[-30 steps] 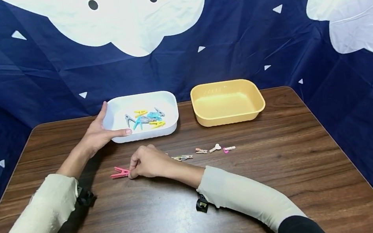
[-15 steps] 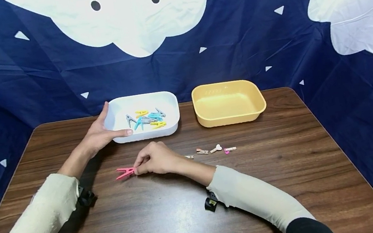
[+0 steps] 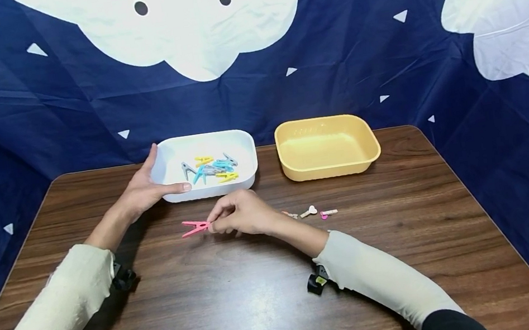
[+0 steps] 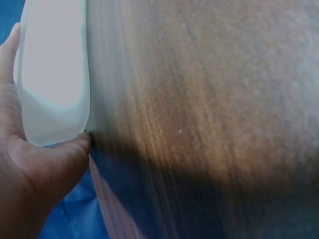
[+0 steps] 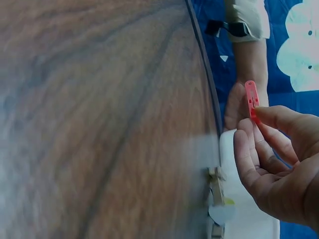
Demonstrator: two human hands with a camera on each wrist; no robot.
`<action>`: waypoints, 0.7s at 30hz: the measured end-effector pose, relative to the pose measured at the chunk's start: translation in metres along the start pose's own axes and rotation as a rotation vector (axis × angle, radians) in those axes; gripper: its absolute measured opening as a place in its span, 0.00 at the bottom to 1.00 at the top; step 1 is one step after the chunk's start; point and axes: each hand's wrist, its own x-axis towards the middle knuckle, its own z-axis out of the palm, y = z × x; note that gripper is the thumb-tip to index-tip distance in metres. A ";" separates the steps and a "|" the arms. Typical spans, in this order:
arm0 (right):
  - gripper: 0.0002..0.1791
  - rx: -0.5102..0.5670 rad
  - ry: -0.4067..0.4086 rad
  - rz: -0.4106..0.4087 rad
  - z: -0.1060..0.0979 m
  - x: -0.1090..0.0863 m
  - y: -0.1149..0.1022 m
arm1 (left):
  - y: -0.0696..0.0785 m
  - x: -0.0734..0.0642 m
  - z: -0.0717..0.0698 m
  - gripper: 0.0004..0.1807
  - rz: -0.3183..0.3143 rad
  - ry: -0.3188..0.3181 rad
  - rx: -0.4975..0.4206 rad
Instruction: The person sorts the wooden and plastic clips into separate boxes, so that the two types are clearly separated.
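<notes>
A pink plastic clothespin [image 3: 196,227] is pinched between the thumb and index finger of my right hand [image 3: 246,212], above the table in front of the white tray [image 3: 209,191]. Its legs point left in the head view; the right wrist view shows the clothespin [image 5: 251,99] almost edge-on. My left hand [image 3: 143,189] rests spread against the tray's left end, thumb along the front rim and fingers at the outer side. Blue, grey and yellow clothespins [image 3: 214,168] lie in the tray. Several mini wooden clothespins [image 3: 309,212] lie right of my right hand, which hides part of that row.
A yellow tray [image 3: 331,171] stands right of the white one, near the back edge of the wooden table [image 3: 204,314]. Behind both hangs a dark blue cloth [image 3: 334,82] with white cloud shapes.
My right hand has moved right and toward the white tray, taking the pink clothespin with it and covering more of the mini clothespins. The left hand stays at the tray.
</notes>
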 end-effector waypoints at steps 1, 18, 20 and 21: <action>0.03 0.000 0.006 -0.007 -0.002 -0.001 0.000 | 0.000 0.000 0.000 0.83 0.000 0.002 0.003; 0.06 0.035 0.124 -0.029 -0.042 -0.004 -0.001 | 0.002 -0.001 0.001 0.84 0.007 0.010 0.002; 0.07 0.052 0.144 -0.038 -0.046 -0.003 -0.002 | 0.003 -0.002 0.001 0.84 0.004 0.009 0.005; 0.07 0.062 0.154 -0.044 -0.048 -0.002 -0.003 | 0.003 -0.002 0.001 0.84 0.003 0.009 0.006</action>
